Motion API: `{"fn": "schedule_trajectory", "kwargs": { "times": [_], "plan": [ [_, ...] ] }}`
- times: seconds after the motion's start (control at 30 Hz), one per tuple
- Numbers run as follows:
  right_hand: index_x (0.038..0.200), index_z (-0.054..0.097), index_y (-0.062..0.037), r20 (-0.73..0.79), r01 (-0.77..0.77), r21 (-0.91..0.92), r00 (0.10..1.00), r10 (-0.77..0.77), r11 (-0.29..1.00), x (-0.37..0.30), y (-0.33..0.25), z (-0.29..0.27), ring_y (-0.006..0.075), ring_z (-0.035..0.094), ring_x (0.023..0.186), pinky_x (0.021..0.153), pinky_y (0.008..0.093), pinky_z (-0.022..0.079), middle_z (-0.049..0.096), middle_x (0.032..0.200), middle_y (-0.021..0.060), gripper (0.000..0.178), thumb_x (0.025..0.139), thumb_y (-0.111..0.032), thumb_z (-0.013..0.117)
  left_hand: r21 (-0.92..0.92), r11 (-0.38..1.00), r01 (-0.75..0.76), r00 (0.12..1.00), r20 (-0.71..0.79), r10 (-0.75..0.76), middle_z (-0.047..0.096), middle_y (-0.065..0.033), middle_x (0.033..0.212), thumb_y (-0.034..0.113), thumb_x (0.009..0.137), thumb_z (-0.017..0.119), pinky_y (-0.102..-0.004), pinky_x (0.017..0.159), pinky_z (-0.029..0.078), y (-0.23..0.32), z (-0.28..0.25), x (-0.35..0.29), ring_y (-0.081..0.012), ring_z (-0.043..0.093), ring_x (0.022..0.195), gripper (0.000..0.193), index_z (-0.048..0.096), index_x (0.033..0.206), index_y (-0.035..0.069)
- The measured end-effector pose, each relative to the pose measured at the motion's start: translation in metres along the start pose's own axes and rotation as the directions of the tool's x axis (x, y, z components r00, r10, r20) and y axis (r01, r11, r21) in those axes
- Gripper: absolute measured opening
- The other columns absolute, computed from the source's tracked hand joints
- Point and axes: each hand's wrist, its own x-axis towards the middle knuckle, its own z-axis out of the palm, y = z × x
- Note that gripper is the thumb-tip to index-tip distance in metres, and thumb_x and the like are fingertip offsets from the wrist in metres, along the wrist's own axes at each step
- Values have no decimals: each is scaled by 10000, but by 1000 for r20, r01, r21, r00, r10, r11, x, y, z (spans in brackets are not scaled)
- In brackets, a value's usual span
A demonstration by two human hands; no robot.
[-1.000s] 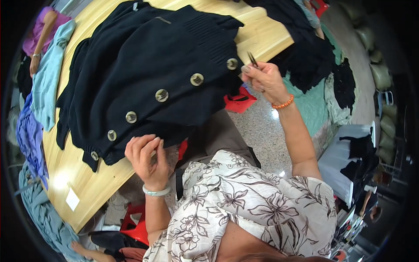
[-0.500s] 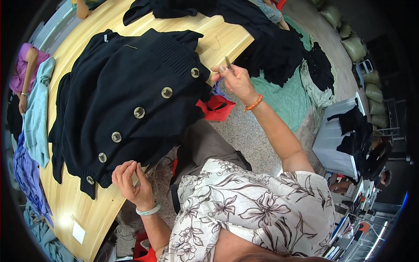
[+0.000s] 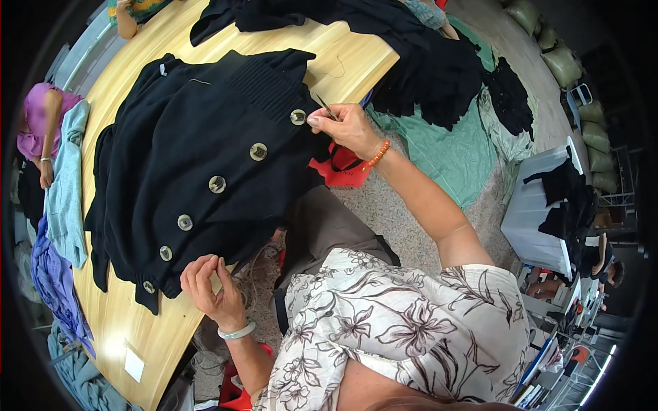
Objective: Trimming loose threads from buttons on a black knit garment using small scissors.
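Observation:
A black knit cardigan [image 3: 178,137] with a row of large mottled buttons is spread over the wooden table. My right hand [image 3: 351,129] has its fingers closed round a small dark metal tool [image 3: 326,107] whose thin pointed end sticks up past them. Its fingertips are beside the farthest-right button [image 3: 298,117], at the ribbed part of the knit. Down at the near edge of the cardigan, my left hand [image 3: 214,293] has curled fingers, with thumb and forefinger pinched together at the cloth edge. A short pale thread [image 3: 200,81] lies on the fabric.
More black knitwear [image 3: 432,82] drapes over the table's far right end onto green cloth [image 3: 439,161]. Light-blue [image 3: 67,192] and purple garments [image 3: 55,288] hang at the left edge. A white bin [image 3: 538,219] stands right; a red bag [image 3: 336,172] is below the table edge. Other people are across the table.
My right hand has moved left and turned, bringing its fingertips closer to the farthest-right button. My left hand stays at the near cloth edge. The view has shifted slightly.

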Motion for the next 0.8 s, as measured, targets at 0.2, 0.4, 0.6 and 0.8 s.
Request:
{"fn": "schedule_trajectory", "kwargs": {
  "times": [0.2, 0.4, 0.6, 0.8],
  "plan": [
    [1102, 732, -14, 120, -209, 262, 976, 183, 942, -15, -11, -18, -21, 371, 498, 434, 176, 253, 724, 873, 30, 239, 1004, -224, 675, -9, 1000, -1, 1000, 11, 1, 708, -87, 980, -66, 820, 749, -410, 937, 445, 4, 11, 12, -273, 641, 935, 215, 678, 987, 50],
    [1135, 726, -7, 182, -211, 377, 972, 151, 902, -19, -9, -25, -19, 361, 486, 429, 173, 255, 744, 922, 59, 238, 1029, -198, 630, -6, 1000, 1, 1000, 20, -1, 709, -95, 989, -62, 829, 750, -407, 937, 453, 0, 17, 17, -274, 635, 943, 207, 682, 990, 49],
    [1179, 727, -21, 18, -186, 248, 982, 187, 951, -9, -10, -15, -25, 337, 478, 421, 171, 265, 757, 959, 56, 248, 1025, -192, 632, -26, 1000, -5, 999, 40, 6, 711, -97, 996, -58, 833, 752, -403, 925, 463, 11, 24, 25, -278, 630, 966, 200, 689, 993, 45],
    [1176, 691, -1, 46, -219, 279, 975, 215, 935, 12, -10, 1, -27, 341, 473, 410, 186, 235, 724, 871, 27, 297, 962, -201, 738, -105, 991, -88, 990, 102, 99, 712, -108, 1011, -61, 856, 734, -393, 930, 489, 50, 47, 59, -289, 640, 992, 177, 699, 1012, 17]
  ]
}}
